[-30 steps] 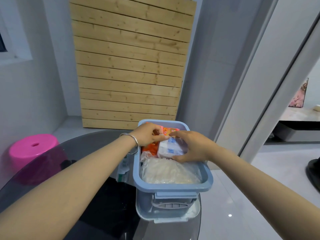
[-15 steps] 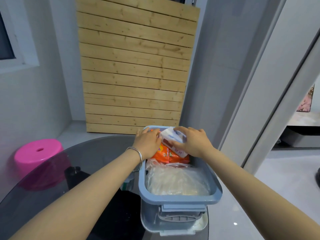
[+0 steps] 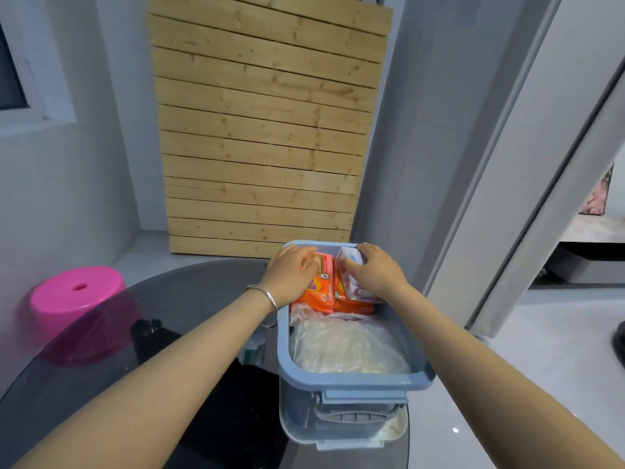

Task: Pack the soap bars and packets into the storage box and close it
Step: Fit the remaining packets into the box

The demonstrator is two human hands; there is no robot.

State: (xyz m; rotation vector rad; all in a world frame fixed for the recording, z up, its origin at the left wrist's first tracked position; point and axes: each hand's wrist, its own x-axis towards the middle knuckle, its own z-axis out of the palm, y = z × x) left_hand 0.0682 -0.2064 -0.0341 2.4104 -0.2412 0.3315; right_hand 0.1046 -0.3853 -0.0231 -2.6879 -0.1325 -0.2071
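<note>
A blue-rimmed storage box [image 3: 351, 380] stands open on the dark glass table [image 3: 189, 299]. In its far end lie orange soap packets [image 3: 321, 289]. My left hand [image 3: 292, 274] rests on top of the left orange packet. Beside it, my right hand [image 3: 377, 272] grips a white soap bar wrapper with pink and blue print [image 3: 351, 265], tilted on edge against the box's far right corner. A clear plastic bag of pale contents [image 3: 345, 346] fills the near half of the box.
A pink plastic stool [image 3: 77, 296] stands on the floor to the left. A wooden slatted panel [image 3: 263, 130] leans on the wall behind the table. The box sits at the table's right edge, with floor beyond. A small white-green item [image 3: 252, 350] lies left of the box.
Both hands moved toward the box's far end. The white soap bar went from lying over the orange packets to standing on edge at the far right corner.
</note>
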